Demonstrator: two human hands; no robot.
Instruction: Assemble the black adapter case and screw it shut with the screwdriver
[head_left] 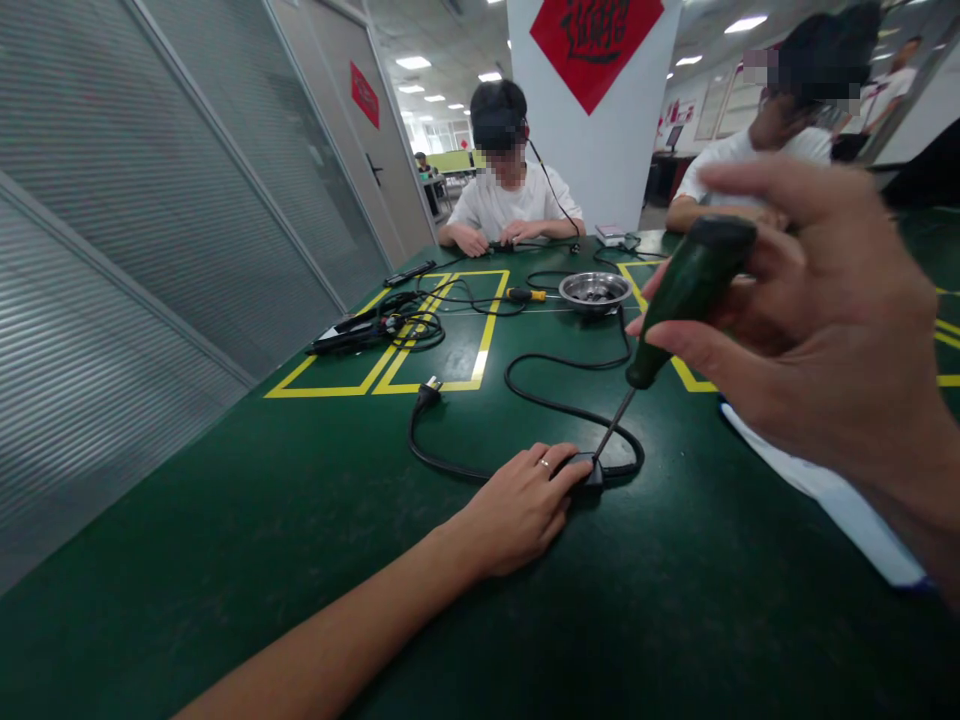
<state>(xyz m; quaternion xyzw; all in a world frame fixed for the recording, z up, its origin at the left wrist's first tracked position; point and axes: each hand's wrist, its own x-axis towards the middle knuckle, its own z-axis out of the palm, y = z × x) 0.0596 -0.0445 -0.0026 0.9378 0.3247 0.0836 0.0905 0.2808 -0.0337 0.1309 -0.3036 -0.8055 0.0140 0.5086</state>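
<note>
A small black box [591,478] on a power cord [450,466] lies flat on the green table. My left hand [529,505], with a ring on one finger, grips this box and pins it down; its far side is partly covered by the fingers. In my right hand [817,290] is a screwdriver [679,300] with a dark green handle, held by thumb and fingers. The screwdriver slants down to the left, its tip meeting the top of the box. The cord's plug [430,391] rests to the left, prongs pointing up and away.
Beyond the cord stand a metal bowl [595,290] of small parts and a yellow-and-black screwdriver [526,295]. Tangled cables [420,325] lie at the far left. A white sheet-like item [825,490] is under my right arm. Two people sit across the table.
</note>
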